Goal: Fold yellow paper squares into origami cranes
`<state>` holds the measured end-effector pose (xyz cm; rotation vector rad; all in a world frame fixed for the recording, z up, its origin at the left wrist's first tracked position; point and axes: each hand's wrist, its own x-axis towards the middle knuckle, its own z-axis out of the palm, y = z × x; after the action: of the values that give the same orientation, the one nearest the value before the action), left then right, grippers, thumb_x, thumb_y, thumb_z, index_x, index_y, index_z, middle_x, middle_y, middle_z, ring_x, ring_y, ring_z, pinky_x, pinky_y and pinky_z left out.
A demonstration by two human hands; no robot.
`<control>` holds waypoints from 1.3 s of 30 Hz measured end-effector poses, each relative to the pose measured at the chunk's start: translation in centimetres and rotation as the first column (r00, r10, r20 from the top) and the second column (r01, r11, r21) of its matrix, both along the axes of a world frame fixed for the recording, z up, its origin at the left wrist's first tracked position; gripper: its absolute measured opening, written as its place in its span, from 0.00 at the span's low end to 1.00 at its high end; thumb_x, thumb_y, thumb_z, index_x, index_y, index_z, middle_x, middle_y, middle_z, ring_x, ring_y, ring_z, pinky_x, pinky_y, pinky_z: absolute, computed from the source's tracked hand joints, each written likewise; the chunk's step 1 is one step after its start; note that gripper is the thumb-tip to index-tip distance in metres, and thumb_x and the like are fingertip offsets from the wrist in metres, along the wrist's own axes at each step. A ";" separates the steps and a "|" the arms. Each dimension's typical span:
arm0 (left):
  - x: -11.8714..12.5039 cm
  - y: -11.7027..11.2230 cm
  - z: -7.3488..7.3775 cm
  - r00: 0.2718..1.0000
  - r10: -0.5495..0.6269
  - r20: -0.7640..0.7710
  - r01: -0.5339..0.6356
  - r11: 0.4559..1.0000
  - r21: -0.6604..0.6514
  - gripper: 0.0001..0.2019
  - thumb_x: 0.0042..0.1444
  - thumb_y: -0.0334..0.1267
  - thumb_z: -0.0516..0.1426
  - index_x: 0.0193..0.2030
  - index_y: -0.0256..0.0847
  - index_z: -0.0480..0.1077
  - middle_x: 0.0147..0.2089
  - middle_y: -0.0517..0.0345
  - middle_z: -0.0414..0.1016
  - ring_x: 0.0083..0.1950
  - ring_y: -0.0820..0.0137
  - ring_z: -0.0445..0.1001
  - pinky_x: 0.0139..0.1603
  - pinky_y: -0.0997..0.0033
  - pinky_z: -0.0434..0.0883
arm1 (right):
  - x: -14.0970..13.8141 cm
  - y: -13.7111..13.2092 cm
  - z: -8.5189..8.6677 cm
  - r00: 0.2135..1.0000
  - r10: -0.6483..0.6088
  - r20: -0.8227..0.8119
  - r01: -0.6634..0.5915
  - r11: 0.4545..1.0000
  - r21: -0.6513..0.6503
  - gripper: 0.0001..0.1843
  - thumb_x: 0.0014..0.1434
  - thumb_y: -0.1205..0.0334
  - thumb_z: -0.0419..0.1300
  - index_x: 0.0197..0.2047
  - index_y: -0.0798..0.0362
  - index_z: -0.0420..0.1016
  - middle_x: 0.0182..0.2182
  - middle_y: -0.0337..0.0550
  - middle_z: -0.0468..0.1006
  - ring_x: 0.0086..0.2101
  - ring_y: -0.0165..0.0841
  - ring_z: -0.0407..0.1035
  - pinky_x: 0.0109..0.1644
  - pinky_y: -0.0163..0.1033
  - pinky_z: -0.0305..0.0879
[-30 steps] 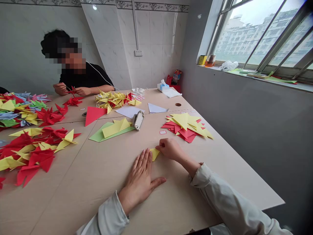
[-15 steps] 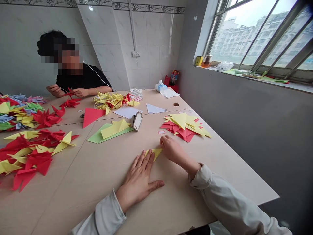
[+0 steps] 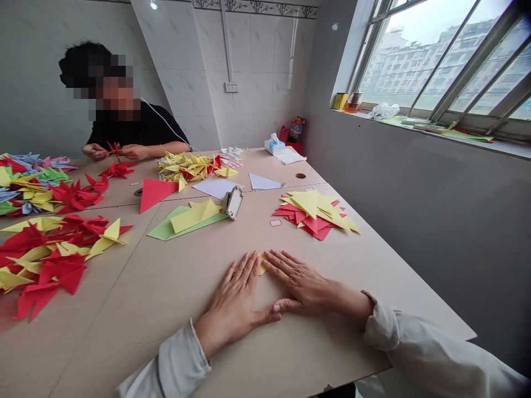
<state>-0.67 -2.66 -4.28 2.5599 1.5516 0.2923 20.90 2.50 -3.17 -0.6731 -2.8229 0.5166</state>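
A small piece of folded yellow paper lies on the table, mostly covered by my fingers. My left hand rests flat over its left side, fingers stretched out. From the right, my right hand lies flat on the paper's other side, its fingers spread. The two thumbs nearly meet below the paper. Beyond my hands is a pile of red and yellow paper triangles. A sheet of yellow paper lies on green paper farther left.
A small metal-framed object stands tilted beside the green paper. Folded red and yellow paper cranes are heaped at the left, with more yellow ones farther back. Across the table a person handles red paper. A tissue pack sits at the far edge.
My right hand has come down from beside the paper's right tip and flattened onto it, fingers now extended. My left hand has stayed in place. The other person's hands have shifted slightly.
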 end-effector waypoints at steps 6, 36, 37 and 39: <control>-0.3 0.1 0.3 0.999 -0.008 -0.033 0.006 0.999 -0.045 0.50 0.48 0.68 0.46 0.69 0.36 0.37 0.70 0.43 0.40 0.70 0.55 0.41 0.67 0.51 0.41 | 0.2 -0.1 0.8 1.000 0.023 0.018 -0.022 0.999 -0.031 0.44 0.57 0.39 0.52 0.68 0.50 0.40 0.67 0.49 0.37 0.65 0.45 0.31 0.67 0.53 0.32; 0.3 -2.0 0.1 0.996 0.020 -0.090 -0.020 1.000 0.011 0.50 0.49 0.69 0.44 0.69 0.31 0.39 0.69 0.38 0.44 0.69 0.52 0.45 0.65 0.52 0.50 | 0.5 0.2 1.1 0.997 0.019 0.069 -0.018 1.000 -0.015 0.43 0.56 0.36 0.51 0.68 0.46 0.43 0.67 0.48 0.38 0.65 0.45 0.34 0.67 0.53 0.33; 0.1 -2.0 0.1 0.996 0.014 -0.091 -0.014 1.000 0.010 0.50 0.49 0.69 0.44 0.69 0.31 0.39 0.70 0.38 0.42 0.69 0.52 0.44 0.65 0.53 0.50 | 1.0 0.3 1.2 0.998 0.010 0.070 -0.010 1.000 -0.004 0.42 0.56 0.37 0.51 0.67 0.47 0.45 0.67 0.48 0.40 0.65 0.45 0.35 0.67 0.53 0.34; -0.2 -1.9 -0.1 0.996 -0.006 -0.089 0.008 1.000 0.022 0.49 0.50 0.68 0.44 0.69 0.32 0.38 0.70 0.39 0.41 0.69 0.53 0.44 0.65 0.54 0.49 | 2.6 0.5 1.6 0.997 -0.036 0.062 0.034 0.999 0.027 0.38 0.58 0.39 0.51 0.66 0.49 0.51 0.66 0.48 0.47 0.64 0.46 0.38 0.66 0.54 0.35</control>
<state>-0.91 -4.61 -4.40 2.6289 1.5769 0.1977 23.50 3.00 -1.61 -0.7449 -2.8644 0.4603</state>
